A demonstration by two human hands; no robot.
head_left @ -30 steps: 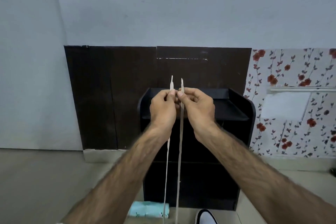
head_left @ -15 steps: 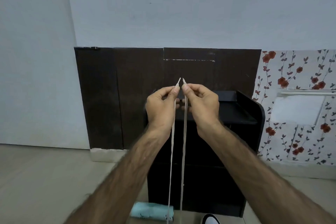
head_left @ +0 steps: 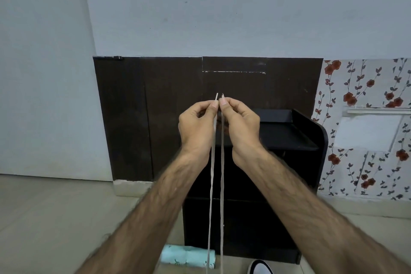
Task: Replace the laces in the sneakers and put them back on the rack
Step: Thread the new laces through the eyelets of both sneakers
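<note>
Head view, looking forward over two bare forearms raised in front of a black rack (head_left: 311,131). Left hand (head_left: 195,127) pinches one end of a pale lace (head_left: 210,184) between thumb and forefinger, the other fingers curled in; right hand (head_left: 241,125) pinches the other end in the same way. Both hands are level and almost touching at the fingertips, with the two short lace tips sticking up side by side just above them. From the pinches two strands hang straight down between the wrists, close together and roughly parallel, and run out of the bottom edge of the picture. Low on the floor, just right of the strands, the white toe of a sneaker (head_left: 260,269) shows, cut off by the edge. A light teal roll (head_left: 186,257) lies on the floor at the foot of the rack, left of the strands. Behind the rack a dark brown panel (head_left: 133,118) covers the lower wall, and flowered wallpaper (head_left: 367,95) is at the right.
</note>
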